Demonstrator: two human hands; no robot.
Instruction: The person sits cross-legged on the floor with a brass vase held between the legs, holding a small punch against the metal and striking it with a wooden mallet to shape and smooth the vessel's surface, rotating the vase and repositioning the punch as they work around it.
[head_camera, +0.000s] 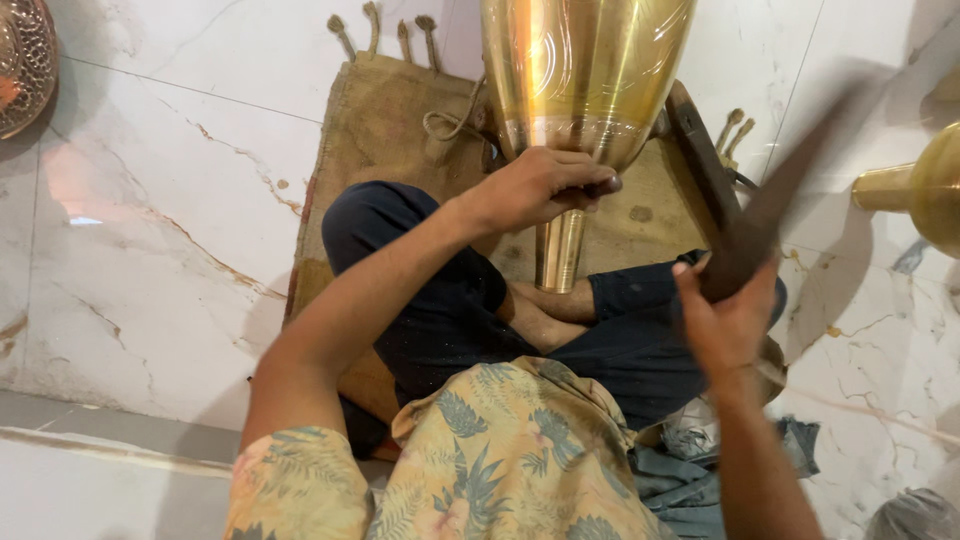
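- On the jute mat (390, 120), between your crossed legs, the brass vessel (585, 70) stands with its narrow neck (560, 250) pointing down toward your ankles.
- Your left hand (540, 185) is closed around the vessel just where the wide body tapers into the neck, fingers wrapped over the front.
- Your right hand (725, 315) is clenched on the handle of a dark mallet (770, 215), raised and blurred, apart from the brass.
- Polished metal like this likely handles heavy, rigid and slick; the taper above the neck looks like the surest place to take hold, as the broad body gives the fingers nothing to catch.
- Thin brass wall probably dents under a stray blow.
- Beside the vessel leans a dark wooden bar (700, 160); a second brass piece (925, 185) sits at right on the marble floor (150, 230).
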